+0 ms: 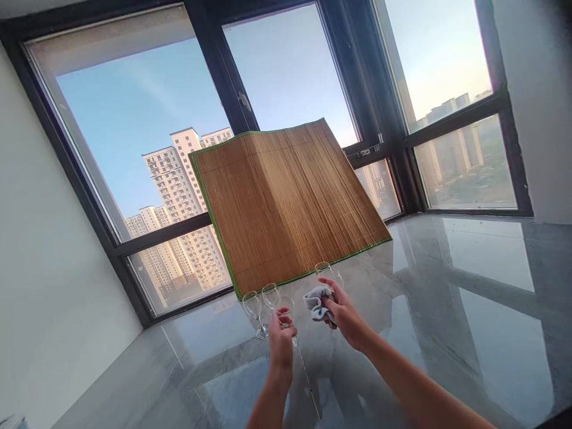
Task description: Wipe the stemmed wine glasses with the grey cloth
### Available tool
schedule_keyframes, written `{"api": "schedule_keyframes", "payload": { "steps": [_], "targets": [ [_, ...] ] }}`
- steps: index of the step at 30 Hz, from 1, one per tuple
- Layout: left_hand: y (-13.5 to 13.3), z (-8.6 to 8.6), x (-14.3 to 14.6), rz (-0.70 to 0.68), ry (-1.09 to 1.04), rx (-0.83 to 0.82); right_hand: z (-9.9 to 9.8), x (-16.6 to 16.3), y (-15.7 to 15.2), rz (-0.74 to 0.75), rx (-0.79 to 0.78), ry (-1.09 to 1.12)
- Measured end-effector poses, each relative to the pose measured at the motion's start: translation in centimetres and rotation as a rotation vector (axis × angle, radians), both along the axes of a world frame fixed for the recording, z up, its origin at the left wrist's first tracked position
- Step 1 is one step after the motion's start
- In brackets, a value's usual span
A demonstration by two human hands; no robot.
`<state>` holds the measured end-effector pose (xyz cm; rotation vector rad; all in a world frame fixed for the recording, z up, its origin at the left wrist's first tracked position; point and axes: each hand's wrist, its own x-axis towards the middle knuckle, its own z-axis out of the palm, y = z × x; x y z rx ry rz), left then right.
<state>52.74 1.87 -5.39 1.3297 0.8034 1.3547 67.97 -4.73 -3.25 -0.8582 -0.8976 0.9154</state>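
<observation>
My left hand (pixel 281 336) has its fingers curled in beside a group of clear stemmed glasses. A thin stick (pixel 307 376) with a pale lower end runs from its thumb down toward me. One stemmed glass (pixel 252 307) stands left of this hand, and a second glass (pixel 270 295) is just behind it. Another bowl is partly hidden by the fingers; whether they touch it is unclear. My right hand (pixel 342 310) grips a crumpled grey cloth (pixel 316 302). Beyond that hand, a clear glass (pixel 322 268) shows its rim, with another overlapping it.
A brown slatted mat (pixel 286 202) with green edging leans upright against the dark-framed window (pixel 210 71), behind the glasses. Everything stands on a glossy grey marbled surface (pixel 375 369) that reflects the windows. A white wall (pixel 53 250) bounds the left side.
</observation>
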Motion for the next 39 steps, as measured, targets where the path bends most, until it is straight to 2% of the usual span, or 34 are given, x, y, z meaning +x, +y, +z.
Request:
{"api": "schedule_keyframes", "payload": {
  "steps": [3,6,8,11,14,16,18,21,24,27,30,32,36,39],
  "targets": [
    [-0.2,0.9,-0.5,-0.202,-0.402,-0.280,-0.6,-0.4,0.8,-0.060,-0.042,-0.096],
    [-0.5,1.7,-1.1,-0.364,-0.671,-0.470,-1.1,-1.0,1.0,0.003,-0.136,-0.222],
    [-0.5,2.1,-1.4,-0.404,-0.745,-0.500,-1.4,-1.2,0.9,0.093,-0.232,-0.288],
    [-0.4,2.3,-1.6,-0.396,-0.751,-0.457,-1.5,-1.2,0.4,0.265,-0.310,-0.293],
    [0.0,2.5,-1.5,-0.323,-0.672,-0.356,-1.3,-0.8,0.0,0.418,-0.282,-0.204],
    [0.2,2.5,-1.5,-0.253,-0.577,-0.286,-1.1,-0.6,0.0,0.424,-0.237,-0.107],
    [0.5,2.3,-1.4,-0.205,-0.479,-0.249,-0.6,-0.3,0.0,0.332,-0.176,0.006],
    [0.5,1.2,-0.8,-0.194,-0.401,-0.257,0.2,0.1,-0.1,0.077,-0.037,0.068],
    [0.4,-0.3,0.2,-0.240,-0.315,-0.251,0.8,0.3,-0.2,-0.125,0.078,0.004],
    [0.3,-1.5,1.0,-0.268,-0.144,-0.181,0.8,0.1,-0.3,-0.181,0.117,-0.089],
    [0.5,-2.0,1.2,-0.241,0.003,-0.062,0.4,0.0,-0.3,-0.222,0.153,-0.199],
    [0.8,-1.9,1.0,-0.184,0.115,0.021,0.1,0.0,-0.2,-0.228,0.168,-0.247],
    [1.5,-1.7,0.5,0.020,0.420,0.216,-0.2,0.0,0.0,-0.215,0.170,-0.322],
    [1.7,-1.8,0.3,0.080,0.535,0.287,-0.4,0.0,-0.1,-0.215,0.179,-0.454]
  ]
}}
